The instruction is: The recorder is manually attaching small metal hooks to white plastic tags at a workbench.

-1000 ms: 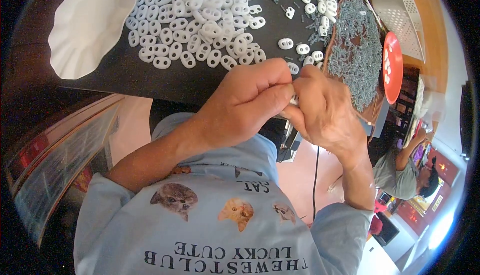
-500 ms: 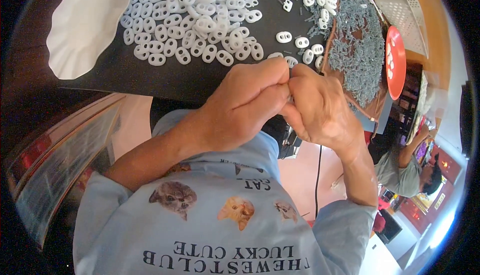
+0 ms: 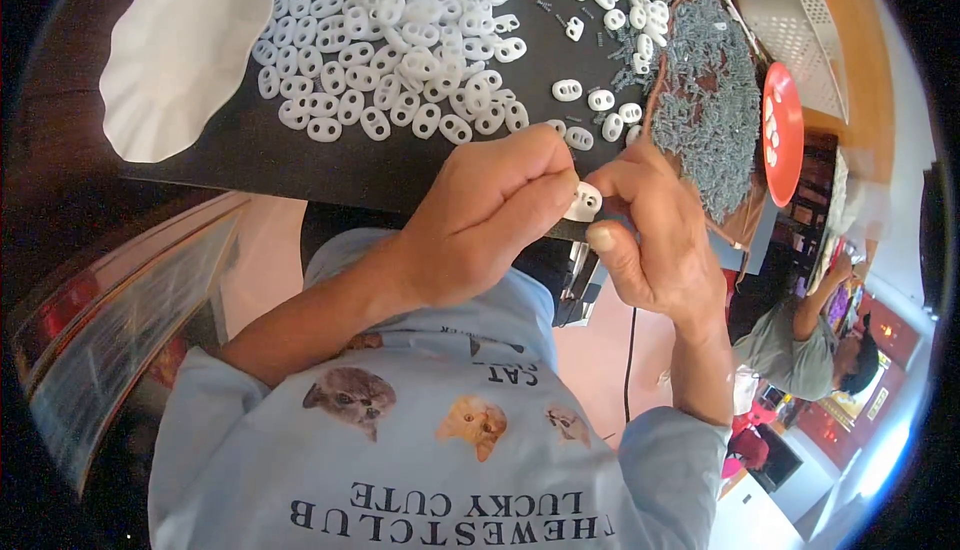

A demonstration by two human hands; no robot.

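My left hand [image 3: 497, 212] is closed, pinching a small white plastic cord lock [image 3: 586, 201] with two holes between thumb and forefinger, just over the table's near edge. Right beside it is my right hand [image 3: 650, 225], its thumb and forefinger apart with nothing visible between them. On the dark table [image 3: 250, 165] beyond, a big heap of white two-hole oval cord lock pieces [image 3: 405, 60] lies at the left. Smaller loose white pieces [image 3: 567, 90] are scattered to the right of the heap. A mass of small grey springs [image 3: 710, 100] lies on a brown tray at the right.
A white wavy-edged dish [image 3: 185, 60] stands at the far left. To the right are a red plate [image 3: 782, 140] with some white pieces and a white perforated basket [image 3: 790, 20]. Another person [image 3: 805, 350] sits at the far right. A black cable [image 3: 630, 370] runs over the floor.
My right hand has moved off my left, its thumb and forefinger parting. The cord lock in my left fingers has come into sight. The view has shifted slightly.
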